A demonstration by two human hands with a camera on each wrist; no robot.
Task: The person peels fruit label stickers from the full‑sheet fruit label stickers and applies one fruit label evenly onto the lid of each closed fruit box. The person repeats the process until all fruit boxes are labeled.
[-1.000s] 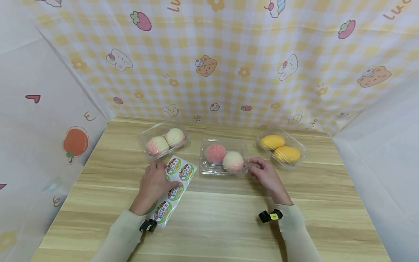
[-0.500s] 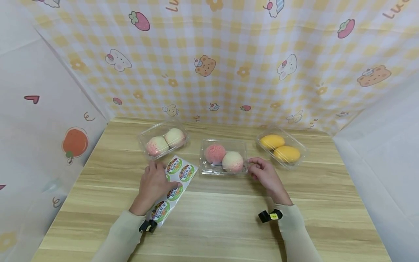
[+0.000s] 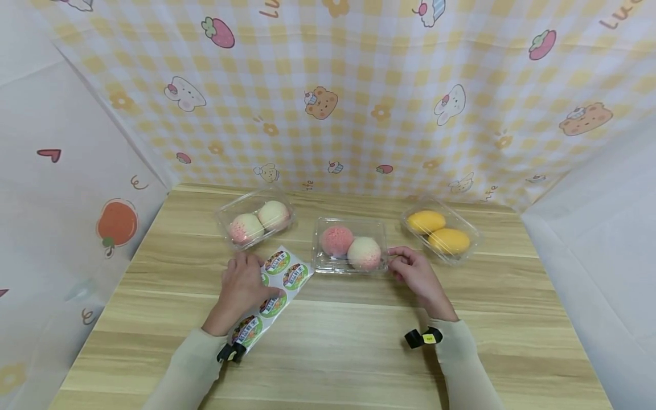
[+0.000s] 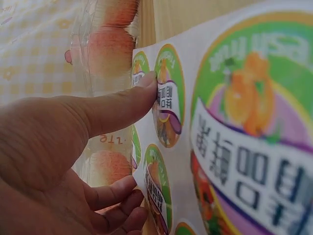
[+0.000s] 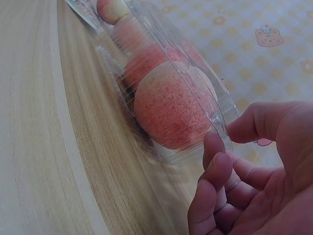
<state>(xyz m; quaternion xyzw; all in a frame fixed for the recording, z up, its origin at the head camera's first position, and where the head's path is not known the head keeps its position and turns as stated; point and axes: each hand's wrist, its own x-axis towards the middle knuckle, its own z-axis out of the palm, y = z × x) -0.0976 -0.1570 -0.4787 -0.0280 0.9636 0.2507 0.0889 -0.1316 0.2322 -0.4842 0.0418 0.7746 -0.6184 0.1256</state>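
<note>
Apparently, left grip [image 3: 243, 289] pinches a green-labelled sheet [image 3: 295, 276], right grip [image 3: 416, 278] a clear box [image 3: 324, 263].

Table [image 3: 348, 353]: pale wood-grain surface, banded lengthwise. From its centre: left clear box [image 3: 240, 208] between ten and eleven o'clock, askew; middle clear box [image 3: 376, 228] at twelve, near square; right clear box [image 3: 455, 220] at two, askew. Sticker sheet [image 3: 289, 287] at nine, slanted; flatness unconfirmed.

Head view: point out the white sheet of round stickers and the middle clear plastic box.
White sheet of round stickers [image 3: 273, 306], head view: a sticker near its middle.
Middle clear plastic box [image 3: 373, 229], head view: bare plastic at far right.
</note>
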